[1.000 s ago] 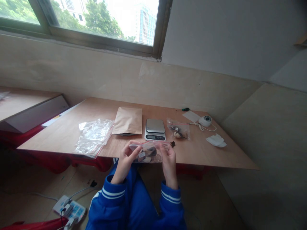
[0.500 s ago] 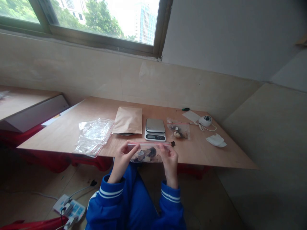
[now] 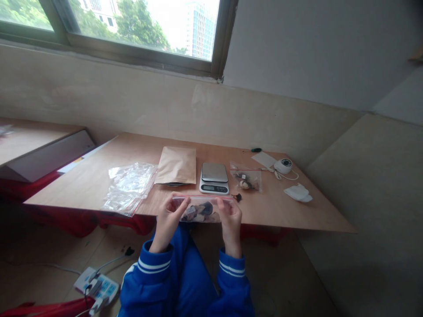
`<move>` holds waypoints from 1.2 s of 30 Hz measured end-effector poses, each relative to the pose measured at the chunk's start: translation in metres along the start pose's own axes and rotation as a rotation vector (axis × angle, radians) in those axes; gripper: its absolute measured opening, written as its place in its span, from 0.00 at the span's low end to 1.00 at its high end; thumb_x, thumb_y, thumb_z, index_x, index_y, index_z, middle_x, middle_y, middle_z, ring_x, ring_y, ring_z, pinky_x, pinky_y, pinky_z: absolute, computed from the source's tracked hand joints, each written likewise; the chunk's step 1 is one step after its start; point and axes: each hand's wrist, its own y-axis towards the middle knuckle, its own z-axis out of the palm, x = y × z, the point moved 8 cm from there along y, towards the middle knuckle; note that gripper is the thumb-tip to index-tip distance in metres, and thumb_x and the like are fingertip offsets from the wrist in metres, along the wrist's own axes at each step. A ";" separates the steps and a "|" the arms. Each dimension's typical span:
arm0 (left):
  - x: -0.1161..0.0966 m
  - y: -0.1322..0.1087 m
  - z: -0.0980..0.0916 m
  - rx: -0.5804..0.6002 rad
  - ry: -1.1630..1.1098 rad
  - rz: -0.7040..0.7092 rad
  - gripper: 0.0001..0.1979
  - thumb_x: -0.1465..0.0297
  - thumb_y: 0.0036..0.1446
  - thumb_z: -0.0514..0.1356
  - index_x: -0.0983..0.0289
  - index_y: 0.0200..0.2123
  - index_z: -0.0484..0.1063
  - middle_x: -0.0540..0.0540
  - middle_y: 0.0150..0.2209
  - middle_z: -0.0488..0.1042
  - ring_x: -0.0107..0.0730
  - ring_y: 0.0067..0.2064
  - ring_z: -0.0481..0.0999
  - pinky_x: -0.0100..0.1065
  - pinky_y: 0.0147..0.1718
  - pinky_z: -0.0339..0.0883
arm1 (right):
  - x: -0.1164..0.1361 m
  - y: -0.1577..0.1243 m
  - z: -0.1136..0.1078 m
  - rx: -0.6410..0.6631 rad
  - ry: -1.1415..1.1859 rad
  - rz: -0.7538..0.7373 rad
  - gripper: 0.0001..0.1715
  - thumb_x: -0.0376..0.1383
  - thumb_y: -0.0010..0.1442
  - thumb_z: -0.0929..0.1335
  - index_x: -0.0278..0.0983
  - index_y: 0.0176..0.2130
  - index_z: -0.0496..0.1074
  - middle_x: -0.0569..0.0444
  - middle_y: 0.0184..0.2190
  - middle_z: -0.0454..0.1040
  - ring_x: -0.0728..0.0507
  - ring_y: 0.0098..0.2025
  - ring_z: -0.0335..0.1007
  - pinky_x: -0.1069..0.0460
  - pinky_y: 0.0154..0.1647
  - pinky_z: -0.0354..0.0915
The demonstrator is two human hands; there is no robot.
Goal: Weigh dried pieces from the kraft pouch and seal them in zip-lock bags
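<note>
A clear zip bag [image 3: 202,213] with a red-lined top edge hangs between my hands at the table's front edge. Dark and pale dried pieces and a small white packet show inside it. My left hand [image 3: 168,215] pinches the bag's top left part, thumb on the near side. At the top right, my right hand [image 3: 230,216] grips it the same way. Just beyond the bag stands a white digital scale [image 3: 214,174] with a bare metal plate. A small dark piece [image 3: 237,197] lies on the table by my right hand.
Left of the scale are a brown paper pouch [image 3: 176,165] and clear empty bags [image 3: 129,185]. Another filled zip bag [image 3: 246,179] lies right of it, then a white dome camera [image 3: 283,166] and a crumpled tissue [image 3: 298,193]. A power strip [image 3: 97,284] sits on the floor.
My right hand has moved slightly left along the bag's top, closer to my left hand. Both hands still hold the bag, and the things on the table have stayed put.
</note>
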 end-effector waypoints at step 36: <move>-0.002 0.003 0.000 0.023 0.032 -0.020 0.11 0.62 0.47 0.66 0.64 0.29 0.78 0.53 0.29 0.79 0.34 0.32 0.76 0.30 0.31 0.69 | -0.012 0.006 -0.001 0.077 0.012 0.061 0.17 0.46 0.54 0.71 0.34 0.33 0.75 0.48 0.31 0.80 0.41 0.36 0.77 0.46 0.43 0.70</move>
